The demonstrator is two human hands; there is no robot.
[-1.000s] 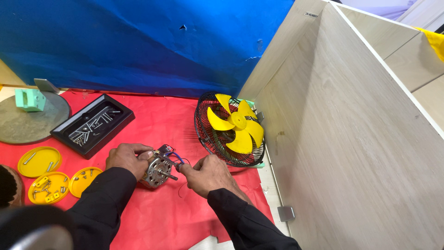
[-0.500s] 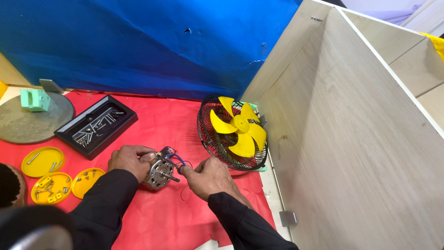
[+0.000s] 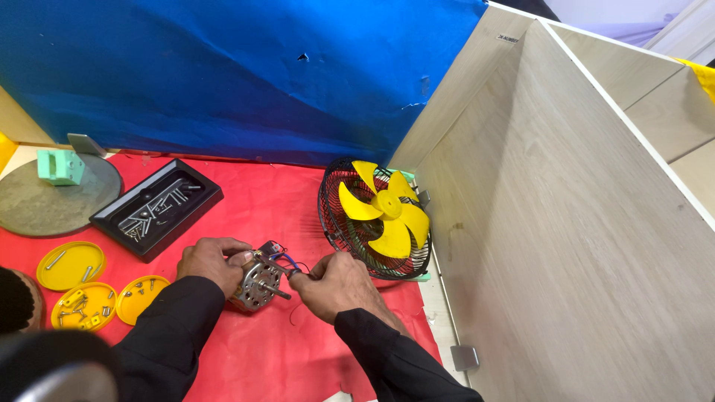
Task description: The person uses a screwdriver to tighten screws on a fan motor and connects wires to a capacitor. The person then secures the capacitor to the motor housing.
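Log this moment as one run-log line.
left hand: grips small motor | right hand: pinches motor wires | surface: red cloth | nearby: yellow-bladed fan, black tray

Small repair workbench: red cloth (image 3: 246, 201), black screw tray (image 3: 158, 207), yellow parts lids (image 3: 71, 264), plywood partitions (image 3: 566, 223).

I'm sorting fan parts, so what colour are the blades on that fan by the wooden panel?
Yellow: the fan blades sit in a black wire guard, clearest in the head view.
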